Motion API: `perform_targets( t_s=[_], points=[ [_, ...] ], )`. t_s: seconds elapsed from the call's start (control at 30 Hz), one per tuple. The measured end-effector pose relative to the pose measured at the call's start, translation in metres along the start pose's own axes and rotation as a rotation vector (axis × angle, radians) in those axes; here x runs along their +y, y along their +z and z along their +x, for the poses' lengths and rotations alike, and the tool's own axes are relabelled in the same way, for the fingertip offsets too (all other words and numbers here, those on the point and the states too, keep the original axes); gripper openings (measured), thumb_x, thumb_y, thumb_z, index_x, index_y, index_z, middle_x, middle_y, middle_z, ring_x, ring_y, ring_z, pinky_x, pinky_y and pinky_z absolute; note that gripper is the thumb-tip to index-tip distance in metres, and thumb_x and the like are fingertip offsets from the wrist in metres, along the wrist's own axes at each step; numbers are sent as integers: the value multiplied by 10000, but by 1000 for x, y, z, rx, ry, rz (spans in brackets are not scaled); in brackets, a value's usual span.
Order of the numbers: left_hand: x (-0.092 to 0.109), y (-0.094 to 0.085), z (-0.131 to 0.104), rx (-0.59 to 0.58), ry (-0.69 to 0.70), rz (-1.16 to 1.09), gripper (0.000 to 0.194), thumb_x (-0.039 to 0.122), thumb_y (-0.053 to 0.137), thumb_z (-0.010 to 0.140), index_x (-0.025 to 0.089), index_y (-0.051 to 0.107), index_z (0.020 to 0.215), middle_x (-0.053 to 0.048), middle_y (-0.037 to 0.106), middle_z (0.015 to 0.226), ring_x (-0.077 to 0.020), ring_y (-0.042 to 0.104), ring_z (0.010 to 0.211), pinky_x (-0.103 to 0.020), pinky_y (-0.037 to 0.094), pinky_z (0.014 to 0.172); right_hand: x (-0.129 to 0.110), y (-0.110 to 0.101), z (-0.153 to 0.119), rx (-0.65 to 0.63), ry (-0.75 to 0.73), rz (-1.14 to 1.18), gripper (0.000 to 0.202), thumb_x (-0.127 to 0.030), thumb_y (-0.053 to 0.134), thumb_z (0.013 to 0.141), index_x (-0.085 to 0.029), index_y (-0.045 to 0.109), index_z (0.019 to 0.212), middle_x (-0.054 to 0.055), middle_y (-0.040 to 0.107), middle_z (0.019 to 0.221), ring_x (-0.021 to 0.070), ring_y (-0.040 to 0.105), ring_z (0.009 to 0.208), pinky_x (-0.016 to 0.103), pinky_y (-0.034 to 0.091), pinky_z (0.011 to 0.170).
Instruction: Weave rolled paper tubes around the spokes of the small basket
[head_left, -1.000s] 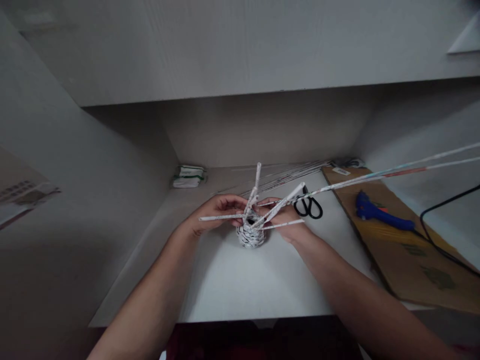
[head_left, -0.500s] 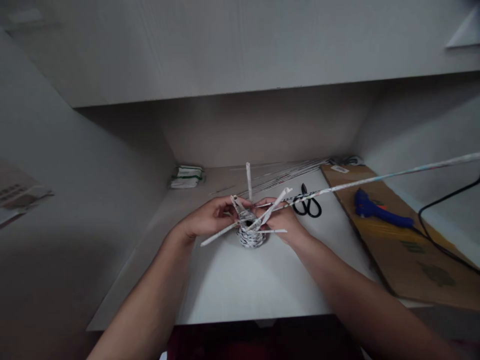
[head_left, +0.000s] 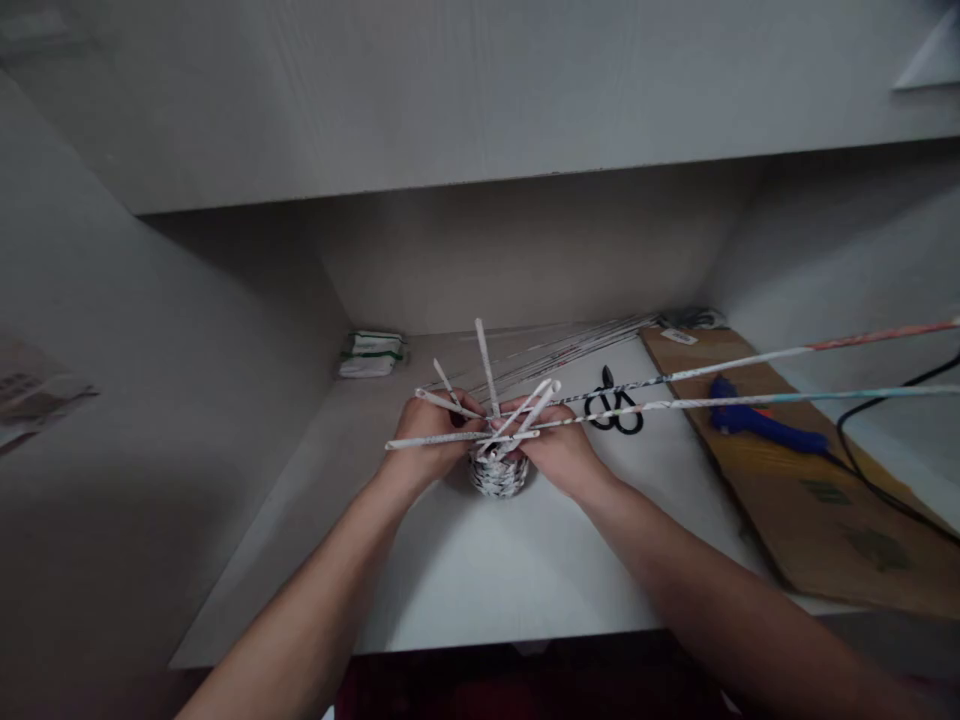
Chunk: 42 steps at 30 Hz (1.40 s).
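A small round basket (head_left: pixel 498 474) woven from rolled paper stands on the white tabletop, with several short paper stakes sticking out of its top. My left hand (head_left: pixel 437 432) is closed around the left side of its upper rim, fingers partly hidden behind the stakes. On the other side, my right hand (head_left: pixel 549 435) pinches the long paper tubes close to the rim. Two of these tubes stretch off to the right, an upper one (head_left: pixel 739 362) with a red end part and a lower one (head_left: pixel 739 402) with a bluish one.
Black-handled scissors (head_left: pixel 613 408) lie right of the basket. A blue glue gun (head_left: pixel 769 425) with a black cord rests on a cardboard sheet (head_left: pixel 817 530). Loose paper tubes (head_left: pixel 592 345) lie at the back, and a white packet (head_left: pixel 372 354) at the back left.
The long tubes on the right have spread apart into two separate lines. The basket and its stakes have turned, and my left hand has shifted slightly right, further around the rim.
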<state>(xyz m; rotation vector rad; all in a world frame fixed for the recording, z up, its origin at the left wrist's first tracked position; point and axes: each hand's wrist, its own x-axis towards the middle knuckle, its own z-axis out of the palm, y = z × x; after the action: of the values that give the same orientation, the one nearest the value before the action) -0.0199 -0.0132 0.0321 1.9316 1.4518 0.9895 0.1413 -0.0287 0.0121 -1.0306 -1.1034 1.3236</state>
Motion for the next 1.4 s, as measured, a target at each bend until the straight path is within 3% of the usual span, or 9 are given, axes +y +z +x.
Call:
perform_targets(
  t_s=[0.3,0.5,0.77,0.93,1.17,1.4],
  points=[
    [1,0,2,-18,-39,-205,133,246,706,657,136,708,731,-67,705,675,-168,618,589,-258,473,558,2,-4,2,-65,-40,-50,179,-279,768,609,-204,693,754,-16,672,625,127,556,495,258,477,486],
    [0,6,-1,77,66,-37,120,252,668,711,163,738,750,-57,715,698,-175,634,645,-246,454,578,8,-4,5,-46,-55,-4,247,-281,787,587,-199,668,788,-22,676,658,130,581,552,245,457,525],
    [-6,9,5,9,-57,-161,266,343,705,669,143,731,842,-24,657,631,-139,555,550,-219,393,505,5,-6,3,-31,-94,-199,208,-301,761,618,-192,649,756,-18,663,638,130,572,562,240,443,527],
    [-12,17,7,2,-37,-239,259,359,700,675,141,710,813,-34,665,658,-142,566,571,-227,409,534,10,-6,6,-17,-48,-70,240,-292,796,576,-198,610,695,-39,630,579,118,546,500,247,448,507],
    [-6,15,2,78,127,-100,99,268,637,758,169,644,749,-16,662,700,-152,595,662,-251,438,628,1,0,-2,14,-22,-9,216,-348,756,622,-203,602,663,-27,612,550,125,535,477,252,437,466],
    [-5,12,0,78,155,19,126,269,584,814,181,651,753,-45,681,746,-175,621,711,-274,447,660,0,-3,-4,-3,-54,-9,179,-268,718,613,-210,552,649,-24,617,575,147,586,535,262,478,493]
  ],
)
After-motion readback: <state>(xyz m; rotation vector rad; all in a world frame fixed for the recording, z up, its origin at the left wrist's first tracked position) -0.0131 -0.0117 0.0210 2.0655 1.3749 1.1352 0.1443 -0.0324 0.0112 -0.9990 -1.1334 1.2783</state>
